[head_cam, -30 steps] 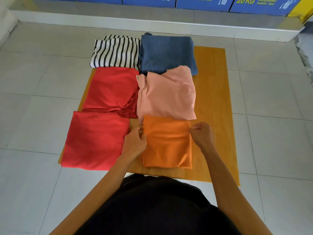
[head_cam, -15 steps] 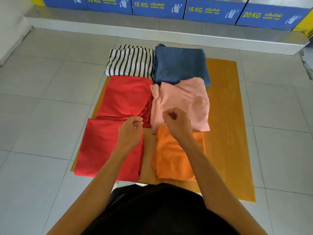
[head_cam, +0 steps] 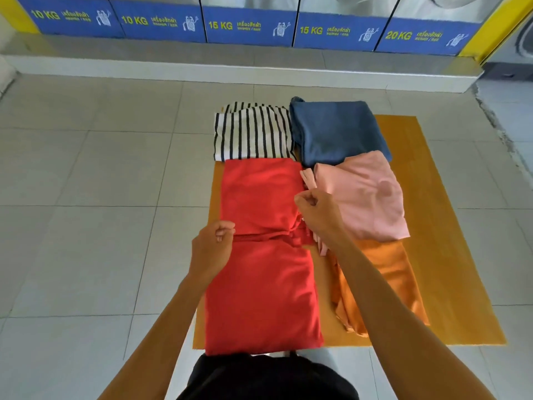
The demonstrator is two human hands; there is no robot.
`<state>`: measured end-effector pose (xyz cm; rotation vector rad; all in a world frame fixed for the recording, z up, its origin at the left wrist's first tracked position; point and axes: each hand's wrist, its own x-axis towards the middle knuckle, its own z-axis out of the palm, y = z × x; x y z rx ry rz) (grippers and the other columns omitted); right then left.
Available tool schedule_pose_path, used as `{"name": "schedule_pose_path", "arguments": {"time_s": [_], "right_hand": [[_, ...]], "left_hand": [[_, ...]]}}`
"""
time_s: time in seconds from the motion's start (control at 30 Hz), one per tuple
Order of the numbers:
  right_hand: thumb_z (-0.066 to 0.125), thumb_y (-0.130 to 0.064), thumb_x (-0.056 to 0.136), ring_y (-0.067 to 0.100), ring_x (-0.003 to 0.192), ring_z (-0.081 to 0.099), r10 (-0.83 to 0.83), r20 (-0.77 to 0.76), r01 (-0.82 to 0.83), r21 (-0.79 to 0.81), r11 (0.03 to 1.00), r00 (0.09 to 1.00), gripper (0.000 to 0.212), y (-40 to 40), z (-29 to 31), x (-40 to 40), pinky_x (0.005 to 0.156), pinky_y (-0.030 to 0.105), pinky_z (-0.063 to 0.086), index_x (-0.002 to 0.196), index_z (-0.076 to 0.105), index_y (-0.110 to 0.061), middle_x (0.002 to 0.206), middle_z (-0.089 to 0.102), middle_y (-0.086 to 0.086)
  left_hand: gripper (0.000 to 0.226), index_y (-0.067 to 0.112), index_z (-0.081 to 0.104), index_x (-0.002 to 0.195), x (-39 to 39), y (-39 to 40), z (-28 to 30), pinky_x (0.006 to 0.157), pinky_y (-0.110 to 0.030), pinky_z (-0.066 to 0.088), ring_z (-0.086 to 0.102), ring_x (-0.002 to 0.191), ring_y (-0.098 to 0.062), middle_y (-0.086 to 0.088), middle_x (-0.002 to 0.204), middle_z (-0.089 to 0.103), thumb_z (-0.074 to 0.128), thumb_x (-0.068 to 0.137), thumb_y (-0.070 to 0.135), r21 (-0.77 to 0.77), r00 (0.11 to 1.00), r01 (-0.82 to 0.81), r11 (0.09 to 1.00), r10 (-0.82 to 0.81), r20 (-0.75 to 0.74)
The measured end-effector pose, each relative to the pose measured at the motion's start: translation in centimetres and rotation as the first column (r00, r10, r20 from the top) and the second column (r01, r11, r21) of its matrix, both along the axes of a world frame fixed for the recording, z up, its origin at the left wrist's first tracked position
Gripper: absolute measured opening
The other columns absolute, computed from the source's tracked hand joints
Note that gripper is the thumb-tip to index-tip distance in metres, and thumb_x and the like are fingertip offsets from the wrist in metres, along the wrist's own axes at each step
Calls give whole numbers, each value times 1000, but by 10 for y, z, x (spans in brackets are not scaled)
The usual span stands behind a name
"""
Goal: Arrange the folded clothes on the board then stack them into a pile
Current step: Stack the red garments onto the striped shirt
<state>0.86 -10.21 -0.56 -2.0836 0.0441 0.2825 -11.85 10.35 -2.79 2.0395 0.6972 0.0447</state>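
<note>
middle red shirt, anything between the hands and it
Nothing visible does. The left hand is curled at the near left edge of the middle red shirt and the right hand at its near right edge, beside the pink shirt. Whether either grips cloth is unclear.

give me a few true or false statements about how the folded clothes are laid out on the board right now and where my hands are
1. The striped garment lies beside the blue garment at the far end. True.
2. The orange garment lies on top of the pink garment. False: the pink one overlaps the orange one's far edge.
3. Two red garments lie in the left column, the far red garment and the near red garment. True.
4. The left hand rests on the blue garment. False: it is at the red garments' left edge.
5. The right hand is between the red and pink garments. True.
</note>
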Motion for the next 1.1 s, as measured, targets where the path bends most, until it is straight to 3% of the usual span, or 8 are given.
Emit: {"name": "schedule_pose_path", "arguments": {"time_s": [0.33,0.43,0.53,0.63,0.73,0.83,0.97,1.1], "right_hand": [[60,-20,92,8,55,52,-123,-18,120,-127,985,992,20,15,-15,8,58,25,44,85,73,-6,59,58,-10],[57,-25,93,18,54,54,-153,-58,140,-191,972,986,30,16,-21,11,59,33,46,79,70,-1,61,59,2],[50,-28,94,26,78,63,-145,-105,105,-314,944,984,30,14,-26,15,79,36,51,100,71,-8,98,70,12],[43,-44,85,16,119,55,-104,-96,68,-318,946,990,60,19,-31,19,110,33,38,144,47,-37,132,60,-4],[43,-58,89,28,139,43,-130,-217,44,-361,932,968,74,25,-35,25,116,39,32,150,41,-16,148,49,10],[55,-61,90,33,133,49,-202,-362,134,-206,969,910,80,33,-36,32,113,39,37,144,48,-3,143,53,17],[74,-56,79,29,115,63,-189,-553,249,35,968,811,73,38,-30,44,104,44,50,134,59,-10,129,65,9],[77,-44,80,25,92,72,-102,-517,181,103,978,850,41,34,-13,55,90,41,58,109,72,-15,103,74,8]], "left_hand": [[20,21,63,108,42,59,-9,93,-38,50,62,98,-19,6,104,65,54,91,22,-94,979,54,994,-71,-192],[8,18,51,81,60,57,-11,71,-35,41,53,79,-23,0,80,54,53,88,22,-116,942,136,984,-165,-293],[25,6,58,88,74,52,-21,63,-33,39,61,80,-28,-6,82,62,53,86,31,-142,936,105,984,-146,-320],[50,9,59,114,87,47,-27,80,-38,49,63,99,-31,-9,109,67,56,82,47,-204,934,-24,979,-51,-354],[74,9,49,131,94,40,-23,82,-40,55,62,106,-31,-10,122,62,58,81,62,-303,891,-138,943,-15,-453],[66,15,50,126,100,33,-14,64,-32,55,62,87,-24,-9,114,62,55,84,66,-396,860,-170,902,-61,-506],[63,18,50,134,107,34,-7,87,-41,56,63,104,-25,-6,125,62,64,84,55,-476,884,-164,864,-84,-459],[57,13,55,133,104,51,17,98,-46,51,65,108,-27,-7,123,67,71,84,38,-573,912,-200,795,-63,-406]]}}
